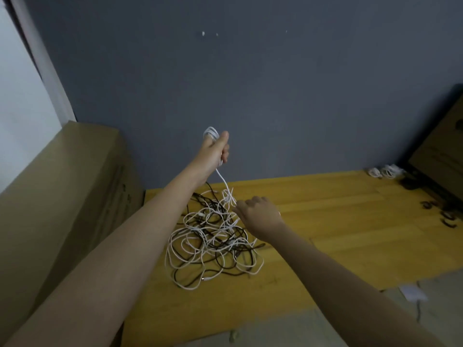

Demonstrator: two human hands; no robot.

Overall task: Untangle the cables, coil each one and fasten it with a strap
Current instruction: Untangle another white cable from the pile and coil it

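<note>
The left hand (pixel 216 150) is raised above the floor in front of a dark grey wall (pixel 275 83), its fingers and thumb curled round a small bundle of white cable (pixel 211 133) whose loops stand out above the fist. From beneath that hand a single white strand (pixel 223 181) descends at a slant toward the right hand (pixel 258 215), which sits lower and nearer the camera, just above the top of the pile. The right hand's fingers are bent and appear to pinch the white strand at their tips, where the strand forms a small knot of loops; the exact contact is partly hidden by the knuckles. Below and to the left of the right hand lies the tangle of cables (pixel 213 244), white and black lines crossing one another in loose overlapping loops, resting on a yellow wooden floor (pixel 338 221). The pile is near the wall and just beside a large cardboard box (pixel 75 196) that stands at the left. At the far right, against the wall, several small white coils (pixel 384 171) lie together on the floor, next to dark items too blurred to identify. A second cardboard box (pixel 443 146) leans at the right edge. Small dark pieces (pixel 446 216) are scattered on the floor near it; their nature cannot be determined. A grey mat (pixel 375 321) covers the near floor.
</note>
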